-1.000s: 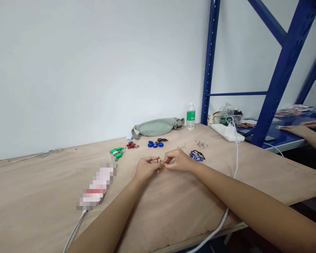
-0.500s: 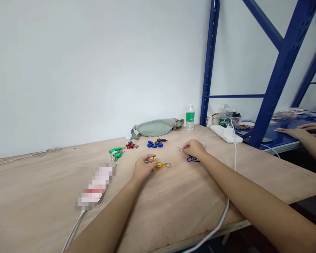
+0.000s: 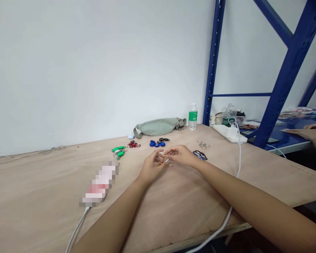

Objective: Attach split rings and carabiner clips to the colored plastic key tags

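Over the wooden table (image 3: pixel 173 211), my left hand (image 3: pixel 151 167) is closed on a small yellow clip (image 3: pixel 165 159). The fingers of my right hand (image 3: pixel 180 154) pinch at the same clip from the right. Just below the fingertips is a metal ring (image 3: pixel 170 164); whether my right hand also holds a ring is too small to tell. Dark and blue carabiners (image 3: pixel 200 155) lie right of my right hand, with loose metal rings (image 3: pixel 203 144) behind them. Further back are blue reels (image 3: pixel 157 143), red ones (image 3: pixel 133 144) and green ones (image 3: pixel 119 151).
A blurred phone-like object (image 3: pixel 100 184) with a white cable lies at left. A grey-green pouch (image 3: pixel 158 127) and a water bottle (image 3: pixel 192 117) stand by the wall. At right are a power strip (image 3: pixel 228 133), a blue rack post (image 3: pixel 284 77) and another person's hands (image 3: pixel 302 133).
My right hand has moved left from the metal rings to meet my left hand at the yellow clip. The carabiners and rings are now uncovered. The view has shifted slightly.
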The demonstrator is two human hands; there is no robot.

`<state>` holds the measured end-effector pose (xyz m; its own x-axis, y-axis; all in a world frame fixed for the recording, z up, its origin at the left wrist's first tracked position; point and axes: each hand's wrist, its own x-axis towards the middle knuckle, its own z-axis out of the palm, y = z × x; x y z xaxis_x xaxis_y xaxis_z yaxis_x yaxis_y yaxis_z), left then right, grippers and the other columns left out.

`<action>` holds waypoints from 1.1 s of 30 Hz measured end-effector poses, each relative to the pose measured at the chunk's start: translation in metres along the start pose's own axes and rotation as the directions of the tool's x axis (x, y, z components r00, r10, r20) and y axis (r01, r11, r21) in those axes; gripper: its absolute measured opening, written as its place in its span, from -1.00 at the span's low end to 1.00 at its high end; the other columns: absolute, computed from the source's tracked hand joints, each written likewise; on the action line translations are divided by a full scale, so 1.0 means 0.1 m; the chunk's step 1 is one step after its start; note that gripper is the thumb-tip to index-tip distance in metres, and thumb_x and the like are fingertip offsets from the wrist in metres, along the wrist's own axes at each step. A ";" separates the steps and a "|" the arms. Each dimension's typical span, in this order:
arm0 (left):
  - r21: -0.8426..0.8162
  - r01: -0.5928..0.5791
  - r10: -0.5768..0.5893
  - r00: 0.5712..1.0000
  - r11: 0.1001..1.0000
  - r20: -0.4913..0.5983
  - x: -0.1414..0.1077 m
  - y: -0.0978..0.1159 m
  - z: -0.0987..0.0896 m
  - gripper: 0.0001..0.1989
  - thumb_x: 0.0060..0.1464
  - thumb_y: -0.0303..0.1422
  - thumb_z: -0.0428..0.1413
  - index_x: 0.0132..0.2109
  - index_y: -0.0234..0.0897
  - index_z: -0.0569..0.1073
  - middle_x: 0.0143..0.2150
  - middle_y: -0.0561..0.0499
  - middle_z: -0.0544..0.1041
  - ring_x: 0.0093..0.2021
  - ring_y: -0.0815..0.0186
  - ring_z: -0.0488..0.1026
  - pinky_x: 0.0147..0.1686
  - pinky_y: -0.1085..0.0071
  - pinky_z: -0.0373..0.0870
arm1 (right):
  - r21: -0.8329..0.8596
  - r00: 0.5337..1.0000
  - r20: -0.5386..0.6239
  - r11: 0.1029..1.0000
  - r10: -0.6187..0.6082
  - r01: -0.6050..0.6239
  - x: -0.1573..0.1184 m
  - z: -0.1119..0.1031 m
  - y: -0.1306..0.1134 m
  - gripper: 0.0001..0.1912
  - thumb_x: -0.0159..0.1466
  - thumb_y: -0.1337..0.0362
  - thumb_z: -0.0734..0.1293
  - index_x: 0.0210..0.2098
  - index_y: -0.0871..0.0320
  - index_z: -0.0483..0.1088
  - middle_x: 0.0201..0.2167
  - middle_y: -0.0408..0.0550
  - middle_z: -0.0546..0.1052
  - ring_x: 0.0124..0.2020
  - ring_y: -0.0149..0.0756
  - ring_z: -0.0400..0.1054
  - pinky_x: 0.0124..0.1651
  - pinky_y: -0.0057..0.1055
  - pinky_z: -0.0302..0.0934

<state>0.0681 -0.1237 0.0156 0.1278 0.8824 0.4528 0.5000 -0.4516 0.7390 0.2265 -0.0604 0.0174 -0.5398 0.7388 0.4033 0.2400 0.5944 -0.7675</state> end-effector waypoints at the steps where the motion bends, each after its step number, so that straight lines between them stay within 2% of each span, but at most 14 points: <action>1: 0.042 -0.034 0.033 0.999 0.999 0.013 0.00 -0.02 -0.01 -0.55 -0.16 -0.40 0.12 -0.04 -0.26 0.28 -0.18 -0.06 0.38 -0.32 0.39 0.35 -0.25 0.41 0.33 | -0.057 1.000 -0.026 0.998 -0.012 0.011 0.00 -0.05 0.02 -0.85 0.07 0.33 0.26 -0.37 0.19 0.42 -0.41 -0.06 0.52 -0.39 -0.36 0.40 -0.33 -0.46 0.28; 3: 0.138 -0.087 0.080 0.995 0.987 0.058 -0.01 -0.07 -0.05 -0.55 -0.17 -0.41 0.11 -0.04 -0.25 0.29 -0.06 -0.10 0.29 -0.23 0.34 0.34 -0.19 0.37 0.32 | -0.211 0.999 -0.044 0.977 -0.027 0.017 0.01 -0.21 0.07 -0.87 0.05 0.37 0.25 -0.41 0.18 0.42 -0.47 -0.08 0.51 -0.43 -0.36 0.38 -0.35 -0.46 0.26; 6: 0.244 -0.095 0.066 0.990 0.965 0.125 0.00 -0.18 -0.08 -0.59 -0.16 -0.42 0.09 -0.06 -0.27 0.32 -0.05 -0.12 0.25 -0.14 0.29 0.31 -0.11 0.34 0.28 | -0.407 0.997 0.079 0.912 -0.013 0.044 0.00 -0.47 0.14 -0.85 0.03 0.39 0.23 -0.46 0.17 0.43 -0.55 -0.10 0.48 -0.53 -0.38 0.33 -0.48 -0.50 0.20; 10: 0.329 -0.072 0.024 0.989 0.941 0.147 0.01 -0.24 -0.08 -0.68 -0.13 -0.42 0.05 -0.13 -0.29 0.40 -0.13 -0.09 0.31 -0.13 0.26 0.31 -0.05 0.33 0.23 | -0.474 0.980 0.184 0.880 0.073 0.023 -0.04 -0.69 0.23 -0.82 -0.04 0.43 0.22 -0.50 0.16 0.45 -0.59 -0.11 0.47 -0.56 -0.39 0.30 -0.53 -0.52 0.14; 16: 0.409 -0.064 -0.015 0.983 0.910 0.186 0.01 -0.23 -0.08 -0.71 -0.10 -0.43 0.01 -0.16 -0.27 0.45 -0.21 -0.09 0.40 -0.17 0.21 0.33 -0.12 0.32 0.24 | -0.564 0.963 0.201 0.825 0.177 -0.034 -0.05 -0.81 0.38 -0.81 -0.10 0.43 0.24 -0.55 0.15 0.47 -0.60 -0.10 0.48 -0.57 -0.37 0.29 -0.54 -0.51 0.11; 19: 0.420 -0.083 0.006 0.983 0.904 0.181 0.01 -0.25 -0.07 -0.65 -0.10 -0.42 0.01 -0.10 -0.28 0.41 -0.16 -0.10 0.41 -0.14 0.20 0.32 -0.10 0.32 0.22 | -0.611 0.981 0.140 0.791 0.137 -0.023 -0.04 -0.74 0.35 -0.81 -0.12 0.45 0.24 -0.56 0.17 0.47 -0.53 -0.06 0.50 -0.52 -0.34 0.32 -0.48 -0.49 0.14; 22: 0.437 -0.130 0.043 0.978 0.890 0.204 0.00 -0.25 -0.06 -0.64 -0.08 -0.41 0.00 -0.06 -0.27 0.38 -0.10 -0.07 0.42 -0.11 0.20 0.31 -0.07 0.31 0.18 | -0.580 0.999 0.049 0.814 -0.008 0.035 -0.02 -0.52 0.21 -0.77 -0.07 0.44 0.21 -0.47 0.17 0.48 -0.43 -0.04 0.51 -0.45 -0.34 0.33 -0.39 -0.48 0.16; 25: 0.435 -0.191 0.084 0.964 0.880 0.252 -0.01 -0.22 -0.06 -0.66 -0.04 -0.40 -0.03 -0.06 -0.22 0.38 -0.09 -0.02 0.44 -0.13 0.25 0.33 -0.06 0.33 0.17 | -0.453 0.974 0.204 0.872 -0.101 0.185 -0.04 -0.22 0.06 -0.71 -0.02 0.38 0.23 -0.30 0.13 0.46 -0.33 -0.06 0.51 -0.38 -0.35 0.33 -0.34 -0.51 0.16; 27: 0.424 -0.221 0.104 0.954 0.879 0.281 -0.01 -0.19 -0.05 -0.69 -0.02 -0.40 -0.04 -0.09 -0.19 0.39 -0.13 0.01 0.46 -0.15 0.27 0.34 -0.08 0.35 0.18 | -0.437 0.961 0.270 0.880 -0.066 0.184 -0.05 -0.07 0.02 -0.73 -0.01 0.36 0.25 -0.31 0.13 0.47 -0.36 -0.06 0.51 -0.37 -0.33 0.33 -0.34 -0.52 0.14; 29: 0.425 -0.216 0.098 0.954 0.879 0.282 -0.01 -0.19 -0.04 -0.73 -0.03 -0.39 -0.04 -0.14 -0.19 0.41 -0.18 0.01 0.46 -0.19 0.27 0.34 -0.12 0.35 0.20 | -0.451 0.961 0.277 0.883 0.002 0.128 -0.07 0.01 0.01 -0.78 0.01 0.35 0.25 -0.35 0.13 0.48 -0.41 -0.06 0.52 -0.41 -0.33 0.33 -0.37 -0.51 0.13; 33: 0.431 -0.152 0.052 0.971 0.889 0.235 -0.01 -0.20 -0.01 -0.74 -0.07 -0.44 -0.03 -0.19 -0.25 0.43 -0.24 -0.06 0.40 -0.20 0.25 0.32 -0.15 0.34 0.23 | -0.411 0.958 0.286 0.907 0.030 0.095 -0.07 0.00 0.02 -0.80 0.03 0.32 0.25 -0.35 0.14 0.45 -0.43 -0.09 0.51 -0.44 -0.36 0.33 -0.39 -0.50 0.14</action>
<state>0.0570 -0.1159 0.0014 0.3511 0.8641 0.3606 0.7948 -0.4787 0.3731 0.2308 -0.0644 0.0126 -0.7407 0.6345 0.2208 0.4982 0.7393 -0.4530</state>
